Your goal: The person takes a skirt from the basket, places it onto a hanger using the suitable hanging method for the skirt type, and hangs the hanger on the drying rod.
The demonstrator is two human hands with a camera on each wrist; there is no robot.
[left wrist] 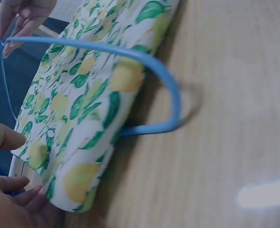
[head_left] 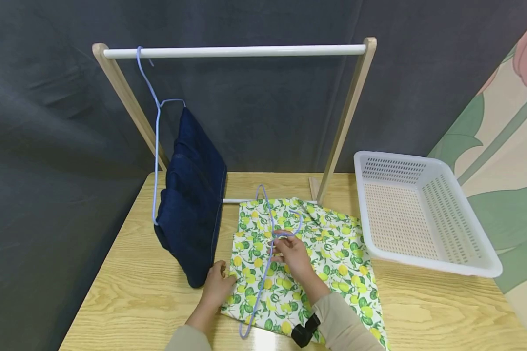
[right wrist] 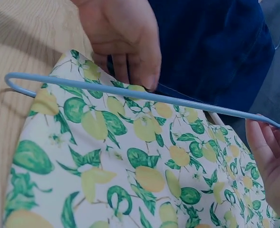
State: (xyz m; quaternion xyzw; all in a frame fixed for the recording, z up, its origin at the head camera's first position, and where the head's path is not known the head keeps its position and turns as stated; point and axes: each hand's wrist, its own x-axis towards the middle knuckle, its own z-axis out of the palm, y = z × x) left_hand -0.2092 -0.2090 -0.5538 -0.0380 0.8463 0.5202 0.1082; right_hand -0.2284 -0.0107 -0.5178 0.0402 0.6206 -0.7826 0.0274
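A cloth piece with a lemon print [head_left: 338, 273] lies on the table. A light-blue hanger [head_left: 263, 287] crosses over it, and both rounded ends stick out past the cloth's edges. In the left wrist view, the near end of the hanger [left wrist: 173, 95] bends back and disappears beneath the cloth. My right hand [head_left: 292, 256] pinches the hanger's neck beside its hook. At the left edge of the cloth, my left hand [head_left: 218, 287] grips the border, thumb above and fingers below, partly hidden by the cloth.
Dark blue denim [head_left: 193, 195] hangs from another blue hanger [head_left: 156, 146] on the white rod [head_left: 246, 51] of a wooden-sided rack [head_left: 347, 112]. To the right stands a white plastic basket [head_left: 430, 267]. A dark curtain [head_left: 263, 117] backs the wooden table [head_left: 127, 292].
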